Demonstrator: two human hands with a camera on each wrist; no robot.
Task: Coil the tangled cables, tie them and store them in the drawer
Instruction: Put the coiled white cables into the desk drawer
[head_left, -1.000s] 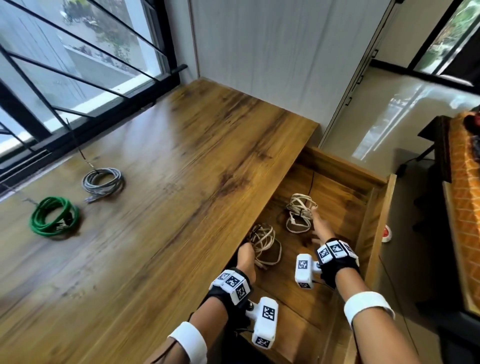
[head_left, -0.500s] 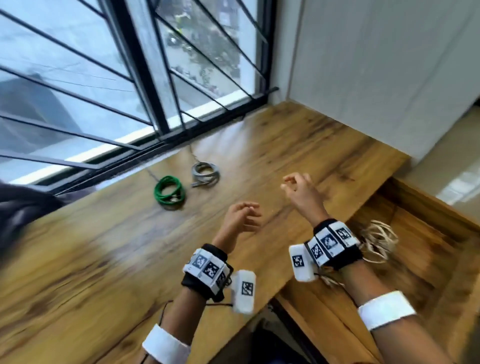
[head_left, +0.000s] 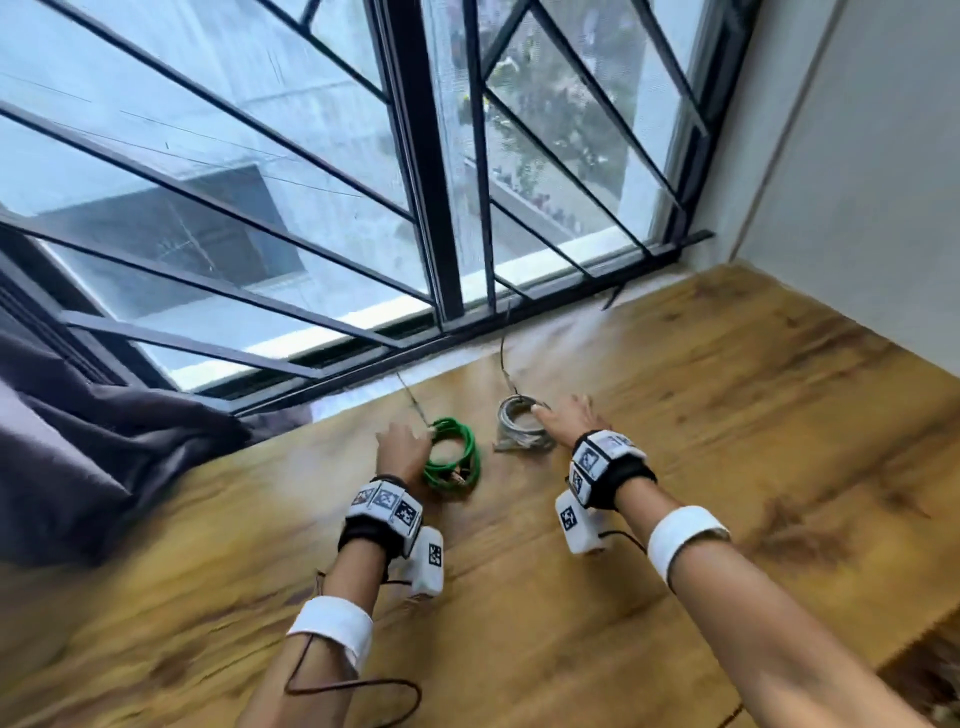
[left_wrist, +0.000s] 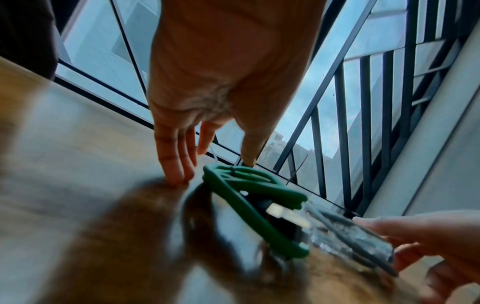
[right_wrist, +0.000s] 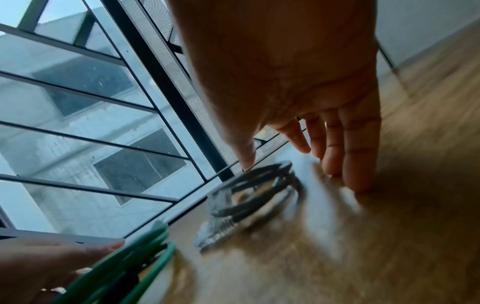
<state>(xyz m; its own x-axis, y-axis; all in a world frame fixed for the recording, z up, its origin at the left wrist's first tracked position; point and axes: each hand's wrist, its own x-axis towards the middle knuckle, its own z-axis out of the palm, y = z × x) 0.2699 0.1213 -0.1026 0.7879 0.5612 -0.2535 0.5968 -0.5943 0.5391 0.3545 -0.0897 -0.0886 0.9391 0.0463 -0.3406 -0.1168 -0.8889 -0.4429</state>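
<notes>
The wide wooden desk top (head_left: 675, 467) has a smooth, glossy grain, so a coil can slide on it instead of being lifted if the fingers only push it. At the far edge of the desk, just beside the black metal window frame (head_left: 447, 291), lie the 2 task things: the green round coil of rubbery cable (head_left: 451, 460) and, to its right, the grey round coil of cable (head_left: 519, 426). Each seems tied already by a thin cable tie whose long tail stands up toward the window.

I judge 2 risks. A tail can catch on the frame, and a loose clear plug at the coil's near side can snag the other coil.

The left hand (head_left: 402, 449) reaches to the green coil with straight fingers, holding nothing yet. The right hand (head_left: 569, 418) is spread over the grey coil, thumb at its rim, also not closed.
</notes>
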